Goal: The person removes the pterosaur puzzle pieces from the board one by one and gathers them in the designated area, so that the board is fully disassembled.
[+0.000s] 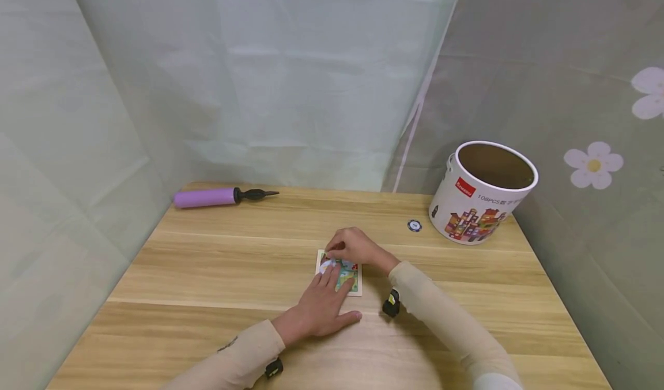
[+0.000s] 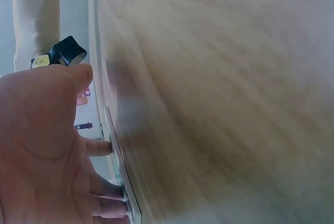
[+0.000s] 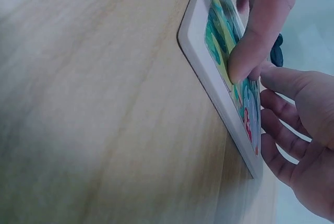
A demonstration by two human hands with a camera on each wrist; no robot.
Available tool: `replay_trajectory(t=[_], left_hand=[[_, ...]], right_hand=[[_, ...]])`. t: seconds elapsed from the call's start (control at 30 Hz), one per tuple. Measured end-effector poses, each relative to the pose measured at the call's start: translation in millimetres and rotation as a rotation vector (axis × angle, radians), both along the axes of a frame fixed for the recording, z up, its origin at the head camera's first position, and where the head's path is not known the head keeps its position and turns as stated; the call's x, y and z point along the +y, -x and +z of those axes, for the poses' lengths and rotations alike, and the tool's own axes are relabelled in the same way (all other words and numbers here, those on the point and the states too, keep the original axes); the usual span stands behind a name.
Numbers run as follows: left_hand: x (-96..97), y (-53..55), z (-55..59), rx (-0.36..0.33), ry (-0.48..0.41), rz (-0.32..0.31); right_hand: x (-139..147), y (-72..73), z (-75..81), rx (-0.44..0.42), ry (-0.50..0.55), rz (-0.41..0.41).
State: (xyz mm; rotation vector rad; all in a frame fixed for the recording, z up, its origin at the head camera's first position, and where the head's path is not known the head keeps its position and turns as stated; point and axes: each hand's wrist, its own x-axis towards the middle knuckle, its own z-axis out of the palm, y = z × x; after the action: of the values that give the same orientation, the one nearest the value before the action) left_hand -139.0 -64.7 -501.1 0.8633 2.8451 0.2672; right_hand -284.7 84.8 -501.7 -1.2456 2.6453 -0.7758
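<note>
A small picture board (image 1: 355, 292) with a pale raised rim lies flat on the wooden table, its face printed in green, yellow and red. My left hand (image 1: 323, 309) rests across its near left part, fingers extended onto the picture and thumb out over the tabletop. At the board's far left edge is my right hand (image 1: 358, 247), with fingers bent and tips down on it. Seen from the right wrist, the fingertips of that hand (image 3: 308, 114) touch the picture close to a left finger (image 3: 261, 31). Whether they pinch a piece is hidden.
A white bucket (image 1: 441, 205) with printed toy blocks stands at the back right. Left of it lies a blue and white poker chip (image 1: 414, 226). At the back left is a purple hand pump (image 1: 207, 198) with a black nozzle. Hanging cloth (image 1: 311, 90) encloses the table's back and sides.
</note>
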Motion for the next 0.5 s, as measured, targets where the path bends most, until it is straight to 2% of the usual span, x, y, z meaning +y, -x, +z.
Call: replay_trajectory(t=[0.23,0.5], left_hand=[[0.6,-1.2,1.8,0.029,0.010,0.026],[-0.3,-0.7,1.6,-0.017,0.022,0.024]], right_hand=[[-0.7,-0.5,1.4,-0.017,0.000,-0.003],[-2.5,-0.2,-1.1,-0.004,-0.004,0.009]])
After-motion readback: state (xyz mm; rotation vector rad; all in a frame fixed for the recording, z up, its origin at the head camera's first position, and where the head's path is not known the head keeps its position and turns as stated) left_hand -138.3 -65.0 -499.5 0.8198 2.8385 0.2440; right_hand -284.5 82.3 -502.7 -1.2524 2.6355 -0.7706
